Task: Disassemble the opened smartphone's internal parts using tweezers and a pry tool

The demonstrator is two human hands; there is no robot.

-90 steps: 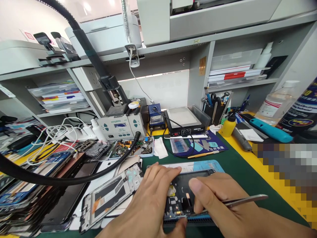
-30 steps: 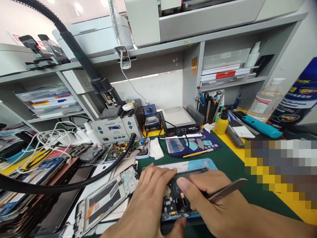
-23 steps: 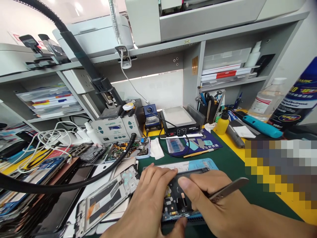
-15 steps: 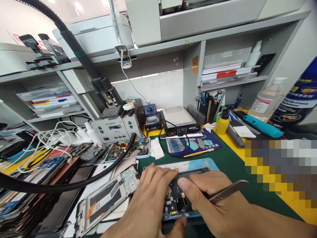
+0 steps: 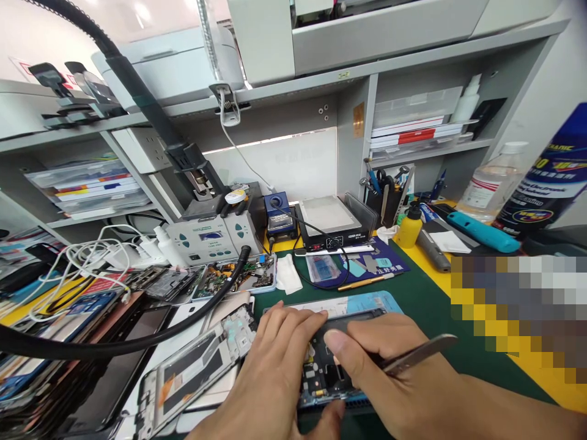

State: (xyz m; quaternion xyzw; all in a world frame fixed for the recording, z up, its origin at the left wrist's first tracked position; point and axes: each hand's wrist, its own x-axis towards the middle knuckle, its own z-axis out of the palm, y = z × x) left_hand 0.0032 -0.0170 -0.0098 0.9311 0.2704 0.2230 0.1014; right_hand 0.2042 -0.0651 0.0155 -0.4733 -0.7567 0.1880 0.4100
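An opened phone frame [image 5: 322,374] with a dark inside and small parts lies in front of me on a pale blue-edged pad [image 5: 376,302]. My left hand [image 5: 277,357] steadies it, fingers over its left part and thumb at its near edge. Metal tweezers [image 5: 426,354] are gripped in my right hand [image 5: 383,363], their rear end sticking out to the right. The tips are hidden under that hand, over the frame, so I cannot tell what they touch. Another stripped phone frame [image 5: 197,371] rests just left of my left hand.
A black hose [image 5: 151,343] arcs across the left side, over stacked phone parts. Behind are a tray of circuit boards [image 5: 263,278], a hot-air station [image 5: 211,240], a heating plate [image 5: 328,217] and a gold-coloured pen-like tool [image 5: 369,281]. Bottles [image 5: 410,226] stand at the right.
The whole view has shifted slightly. Both hands keep nearly the same pose on the phone frame, with the tweezers still in my right hand.
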